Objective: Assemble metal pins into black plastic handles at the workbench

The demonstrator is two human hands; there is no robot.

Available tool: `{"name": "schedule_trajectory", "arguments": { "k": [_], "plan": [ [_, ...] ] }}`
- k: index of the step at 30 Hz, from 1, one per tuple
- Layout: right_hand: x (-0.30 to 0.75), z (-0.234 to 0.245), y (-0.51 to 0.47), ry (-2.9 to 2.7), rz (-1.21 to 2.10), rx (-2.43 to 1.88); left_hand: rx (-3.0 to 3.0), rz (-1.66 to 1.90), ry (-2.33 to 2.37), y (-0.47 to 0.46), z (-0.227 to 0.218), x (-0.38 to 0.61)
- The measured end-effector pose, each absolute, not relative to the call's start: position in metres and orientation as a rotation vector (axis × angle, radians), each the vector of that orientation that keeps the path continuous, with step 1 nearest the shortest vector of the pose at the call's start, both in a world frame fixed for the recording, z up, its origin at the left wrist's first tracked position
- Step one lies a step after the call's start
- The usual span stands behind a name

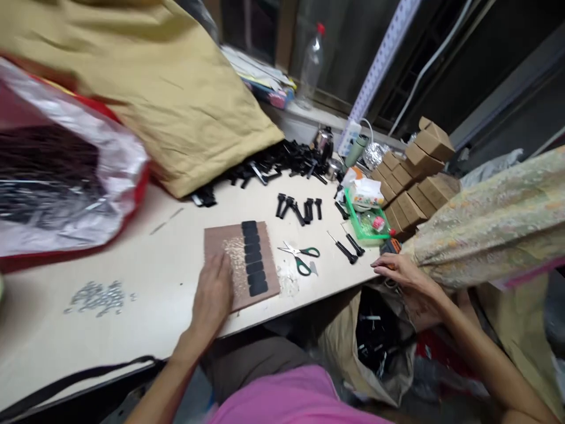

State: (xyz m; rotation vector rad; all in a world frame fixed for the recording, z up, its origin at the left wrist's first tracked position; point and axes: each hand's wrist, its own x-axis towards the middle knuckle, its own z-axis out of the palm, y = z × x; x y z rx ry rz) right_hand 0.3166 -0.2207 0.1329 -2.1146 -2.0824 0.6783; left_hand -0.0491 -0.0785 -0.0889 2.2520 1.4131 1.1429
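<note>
My left hand [213, 292] lies flat on a brown board [216, 241] near the table's front edge, fingers stretched out. A column of several black rectangular pieces [253, 258] sits on the board's right part, beside a strip of small pale bits [236, 262]. My right hand [399, 272] rests at the table's right edge with fingers loosely extended, next to a small orange and black object [390, 245]. Nothing shows in either hand.
Green-handled scissors [302, 257], two black-handled tools [348, 247], loose black parts [300, 207], a green tray [364, 219], stacked cardboard boxes [415, 176]. A tan sack [168, 88] and foil-lined bag [66, 176] fill the left. Small metal pieces [97, 296] lie front left. An open bag [375, 347] stands below the table.
</note>
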Motion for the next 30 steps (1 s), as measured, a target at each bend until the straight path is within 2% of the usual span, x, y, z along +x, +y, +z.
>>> {"name": "schedule_trajectory", "arguments": {
  "k": [3, 8, 14, 21, 27, 30],
  "plan": [
    [0.293, 0.112, -0.152, -2.127, 0.451, -2.126, 2.281, 1.178, 1.451, -0.073, -0.102, -0.047],
    [0.246, 0.077, -0.040, -1.964, 0.192, -2.389, 2.285, 1.226, 1.500, -0.071, -0.118, -0.041],
    [0.206, 0.042, 0.027, -1.672, -0.088, -2.552, 2.256, 1.242, 1.528, -0.071, -0.127, -0.038],
    [0.163, 0.015, 0.056, -1.668, 0.083, -2.610, 2.174, 1.202, 1.496, -0.072, -0.125, -0.039],
    [0.163, 0.017, 0.053, -1.655, 0.238, -2.518, 2.107, 1.231, 1.466, -0.073, -0.121, -0.039],
    [0.169, 0.024, 0.042, -1.685, 0.267, -2.457, 1.983, 1.280, 1.428, -0.075, -0.103, -0.040]
  ]
}}
